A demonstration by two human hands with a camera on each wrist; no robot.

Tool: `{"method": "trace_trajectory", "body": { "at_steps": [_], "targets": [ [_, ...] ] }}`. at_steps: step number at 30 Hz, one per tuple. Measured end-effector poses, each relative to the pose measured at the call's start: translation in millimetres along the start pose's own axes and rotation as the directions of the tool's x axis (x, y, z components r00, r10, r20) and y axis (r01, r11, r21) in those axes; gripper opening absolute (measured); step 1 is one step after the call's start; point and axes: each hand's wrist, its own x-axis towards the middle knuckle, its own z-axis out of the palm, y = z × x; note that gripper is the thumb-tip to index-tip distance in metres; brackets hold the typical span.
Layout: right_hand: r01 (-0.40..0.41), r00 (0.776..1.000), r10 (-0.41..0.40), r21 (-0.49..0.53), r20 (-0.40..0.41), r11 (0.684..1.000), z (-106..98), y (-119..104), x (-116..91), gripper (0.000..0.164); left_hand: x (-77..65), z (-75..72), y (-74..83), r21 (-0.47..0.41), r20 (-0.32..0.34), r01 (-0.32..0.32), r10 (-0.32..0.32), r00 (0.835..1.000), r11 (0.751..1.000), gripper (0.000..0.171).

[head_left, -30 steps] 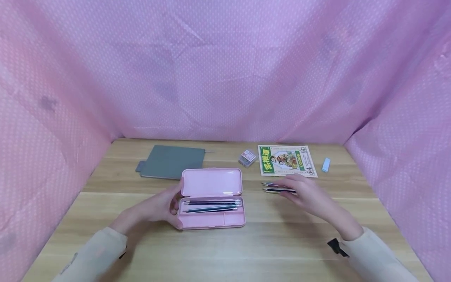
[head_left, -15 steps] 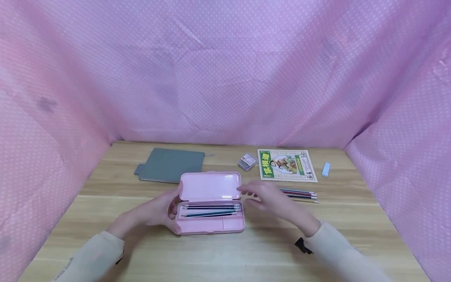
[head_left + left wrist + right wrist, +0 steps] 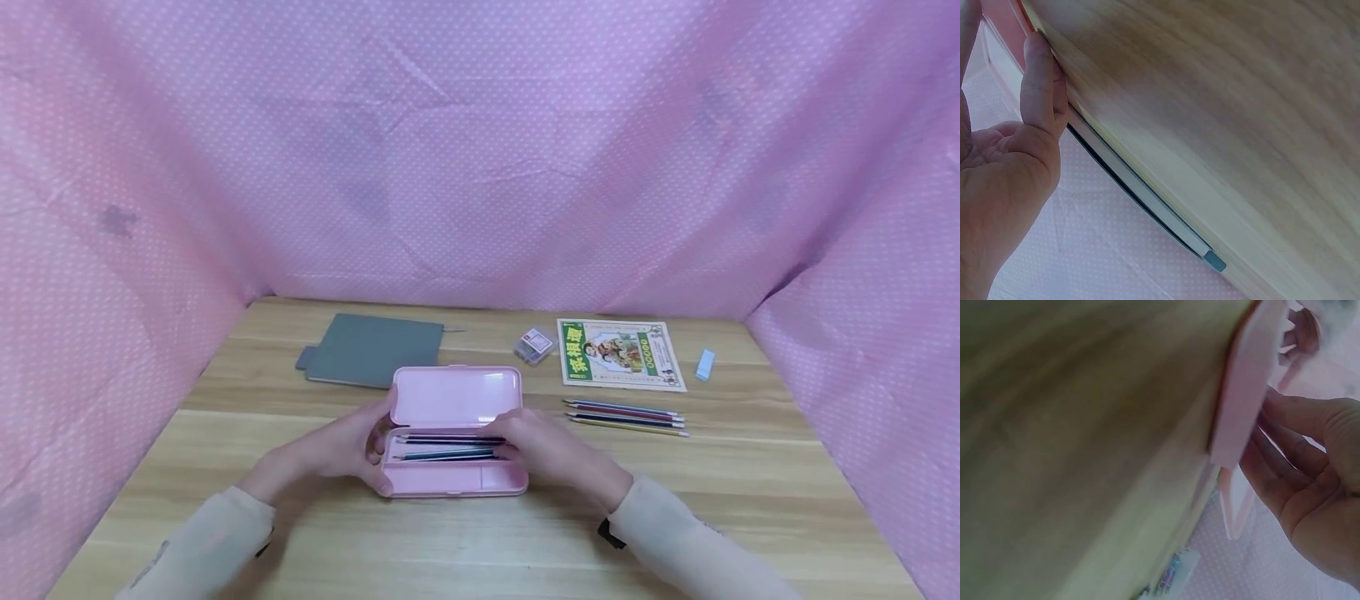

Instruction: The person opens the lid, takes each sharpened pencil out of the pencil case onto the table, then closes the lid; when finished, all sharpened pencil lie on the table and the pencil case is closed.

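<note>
An open pink pencil case (image 3: 453, 479) lies in front of me with its lid back. Several dark and teal pencils (image 3: 446, 454) lie in its rear compartment. My left hand (image 3: 341, 443) grips the left end of the case, thumb at the front and fingers behind. Over the right end, my right hand (image 3: 551, 450) reaches in with finger and thumb at the pencils' eraser ends. The case wall (image 3: 1241, 394) hides those fingertips in the right wrist view, so a pinch cannot be made out. Another row of pencils (image 3: 626, 418) lies on the table to the right.
Behind the case lies a grey-green notebook (image 3: 375, 350). A small clear box (image 3: 535, 346), a printed green-and-white booklet (image 3: 621, 354) and a light blue eraser-like block (image 3: 705, 365) are spread along the back right. Pink dotted cloth (image 3: 480, 167) surrounds the wooden table.
My right hand has let go of the pencils on the right, which now lie on the table, and has moved left into the case. The left hand keeps its grip.
</note>
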Motion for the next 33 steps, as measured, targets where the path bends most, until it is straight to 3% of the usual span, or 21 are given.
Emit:
{"method": "trace_trajectory", "body": {
  "at_steps": [9, 18, 26, 33],
  "targets": [
    [0.025, 1.000, -0.025, -0.048, -0.016, 0.999, 6.0, -1.5, -0.8, 0.041, 0.8, 0.1, 2.2, 0.003, 0.007, 0.000, 0.000, 1.000, 1.000, 0.140],
    [0.039, 0.999, -0.041, -0.070, -0.033, 0.997, 6.9, -3.5, 3.1, 0.039, 0.3, -1.2, 5.4, 0.009, 0.003, 0.034, -0.034, 0.999, 0.999, 0.140],
    [0.112, 0.991, -0.114, -0.033, -0.069, 0.993, 7.2, -2.3, 0.9, 0.029, 2.0, -2.5, 5.0, 0.038, 0.010, 0.044, -0.045, 0.999, 0.998, 0.140],
    [0.061, 0.997, -0.063, -0.059, -0.034, 0.996, 7.4, -4.5, 3.1, 0.032, 2.0, -2.3, 4.8, 0.036, 0.013, 0.059, -0.059, 0.998, 0.998, 0.138]
  ]
}}
